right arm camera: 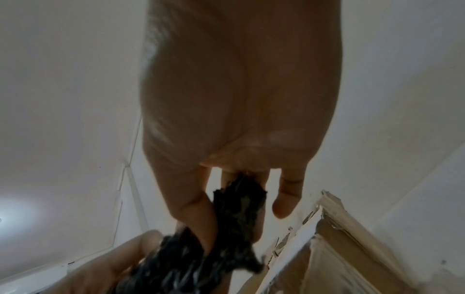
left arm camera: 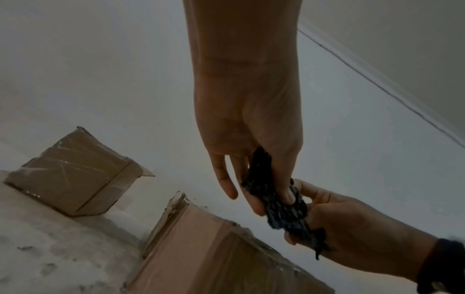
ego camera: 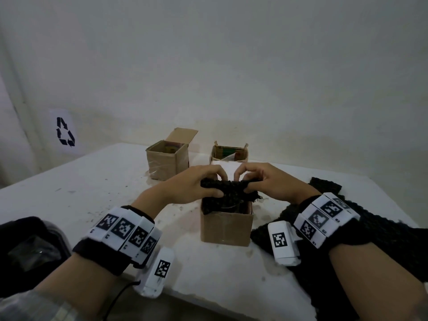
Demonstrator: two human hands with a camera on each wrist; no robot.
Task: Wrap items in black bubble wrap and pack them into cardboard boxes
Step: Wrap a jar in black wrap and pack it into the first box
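Observation:
A bundle of black bubble wrap [ego camera: 231,195] sits in the mouth of a small open cardboard box [ego camera: 225,228] at the table's middle. My left hand [ego camera: 221,186] pinches the bundle's top left edge and my right hand [ego camera: 242,183] pinches its top right edge. In the left wrist view, my left hand [left arm camera: 274,201] has thumb and fingers clamped on the black wrap [left arm camera: 289,216], above the box [left arm camera: 214,254]. The right wrist view shows my right hand [right arm camera: 234,218] pinching the wrap [right arm camera: 181,264] beside the box's rim [right arm camera: 327,218]. What the wrap holds is hidden.
Two more open cardboard boxes stand at the back, one at left [ego camera: 165,163] and one at right [ego camera: 229,154]. Loose sheets of black bubble wrap [ego camera: 382,239] lie on the table at my right. A dark object [ego camera: 30,246] sits at my lower left. The wall is close behind.

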